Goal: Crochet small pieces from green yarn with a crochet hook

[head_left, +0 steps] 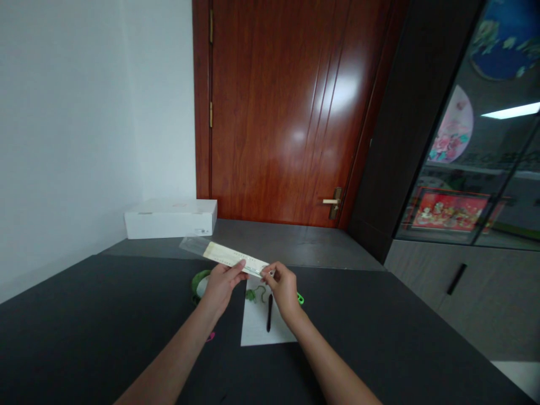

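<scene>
A long, narrow packet (228, 254), a pale printed card in a clear plastic sleeve, is raised over the table and tilts down to the right. My left hand (223, 281) grips its lower edge, thumb on top. At its right end, the fingertips of my right hand (282, 284) are pinched together on the packet; anything small between them is hidden. Below lies a white sheet of paper (255, 326), with a piece of green yarn (252, 294) and a dark, slender pen-like stick (269, 315) on it. Beside my right wrist shows a bright green plastic piece (300, 298).
Behind my left hand sits a green round thing (198, 279) with a whitish middle, partly hidden. A small pink item (210, 336) lies by my left forearm. A white box (171, 219) stands at the back left of the dark table (105, 326), before a wooden door (278, 112).
</scene>
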Available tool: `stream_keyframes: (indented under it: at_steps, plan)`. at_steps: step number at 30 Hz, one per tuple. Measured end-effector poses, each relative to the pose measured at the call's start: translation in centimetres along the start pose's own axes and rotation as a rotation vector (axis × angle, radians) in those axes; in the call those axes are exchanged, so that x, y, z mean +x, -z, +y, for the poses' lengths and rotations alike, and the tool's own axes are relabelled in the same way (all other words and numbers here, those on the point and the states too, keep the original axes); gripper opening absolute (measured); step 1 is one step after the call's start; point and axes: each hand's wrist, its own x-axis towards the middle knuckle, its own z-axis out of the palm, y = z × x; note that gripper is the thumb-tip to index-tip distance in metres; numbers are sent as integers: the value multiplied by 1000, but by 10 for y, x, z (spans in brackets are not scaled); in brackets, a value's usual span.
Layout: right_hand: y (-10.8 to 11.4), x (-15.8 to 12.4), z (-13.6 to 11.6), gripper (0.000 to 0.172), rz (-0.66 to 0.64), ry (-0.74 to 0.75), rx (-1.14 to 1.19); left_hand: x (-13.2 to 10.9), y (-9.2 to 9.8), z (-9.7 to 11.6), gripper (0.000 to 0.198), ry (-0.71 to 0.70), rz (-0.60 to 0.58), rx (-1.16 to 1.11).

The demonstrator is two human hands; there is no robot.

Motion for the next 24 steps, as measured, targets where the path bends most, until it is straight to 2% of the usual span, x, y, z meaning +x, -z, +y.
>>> stream_keyframes:
  at_steps: [9,15,20,24]
  plan:
    - [-4,-4,4,10,59,171,-191,-5,-1,-9,37,-62,55,47]
    - [-4,-1,0,16,74,283,-296,-7,-5,-11,35,-86,50,67]
    - [1,-2,-7,14,72,319,-351,-8,-5,-13,37,-79,41,78]
    - [5,-4,-11,13,95,293,-344,-12,-8,-14,38,-70,23,83]
